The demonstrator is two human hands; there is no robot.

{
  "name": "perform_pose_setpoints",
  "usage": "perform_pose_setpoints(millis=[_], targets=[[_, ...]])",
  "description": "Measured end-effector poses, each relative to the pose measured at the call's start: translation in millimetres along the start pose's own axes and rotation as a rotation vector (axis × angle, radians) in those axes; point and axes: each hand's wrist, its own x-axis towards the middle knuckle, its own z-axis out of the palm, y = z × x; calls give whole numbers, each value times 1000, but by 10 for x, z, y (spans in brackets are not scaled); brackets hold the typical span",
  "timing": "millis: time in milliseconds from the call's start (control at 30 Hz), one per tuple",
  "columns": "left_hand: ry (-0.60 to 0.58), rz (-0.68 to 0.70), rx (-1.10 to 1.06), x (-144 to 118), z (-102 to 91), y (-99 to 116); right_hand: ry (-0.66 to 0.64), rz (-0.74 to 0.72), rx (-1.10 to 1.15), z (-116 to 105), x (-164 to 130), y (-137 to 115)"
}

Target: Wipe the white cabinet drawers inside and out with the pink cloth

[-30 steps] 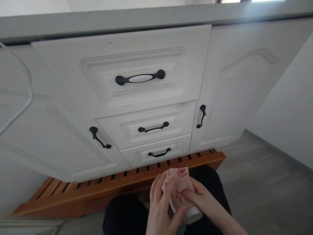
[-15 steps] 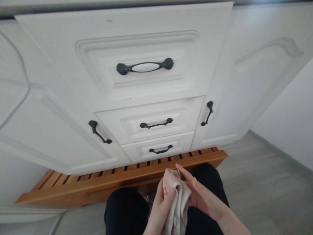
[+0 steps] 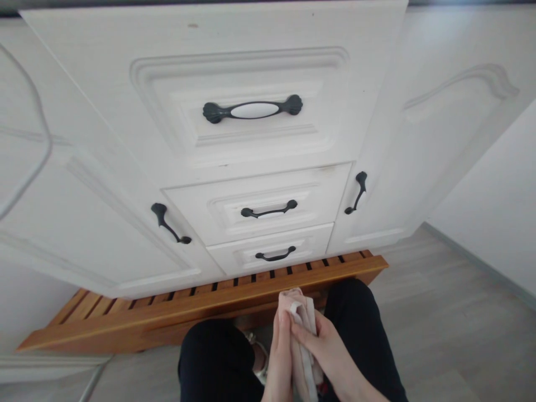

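A small pale pink cloth [image 3: 302, 318] with red markings is folded narrow between my two hands, low in the middle of the head view above my black-trousered knees [image 3: 218, 363]. My left hand [image 3: 280, 363] presses flat against its left side. My right hand [image 3: 326, 352] pinches its upper fold with thumb and fingers from the right.
In front stands a white cabinet with three shut drawers, the top one with a black-and-white handle [image 3: 253, 109], and a door on either side with black handles [image 3: 170, 222]. An orange wooden slatted platform [image 3: 201, 312] lies at the cabinet's foot. Grey floor [image 3: 452, 312] stretches right toward a white wall.
The cloth went from spread open between my hands to folded narrow and pressed together. The view tipped downward, so the countertop edge left the picture.
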Motion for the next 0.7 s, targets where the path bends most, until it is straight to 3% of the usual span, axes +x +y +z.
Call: perform_pose_setpoints(millis=[133,400,567,700], targets=[[-40,0,-58,-24,-46,4,-92,47,50,-14,-13,-78],[53,148,83,7,-22,-29,27,-361,-297,4,-78,47],[94,288,72,66,58,-65,-95,-280,-206,-55,-37,-12],[73,262,18,126,183,-2,-135,-225,-199,-93,47,-49]])
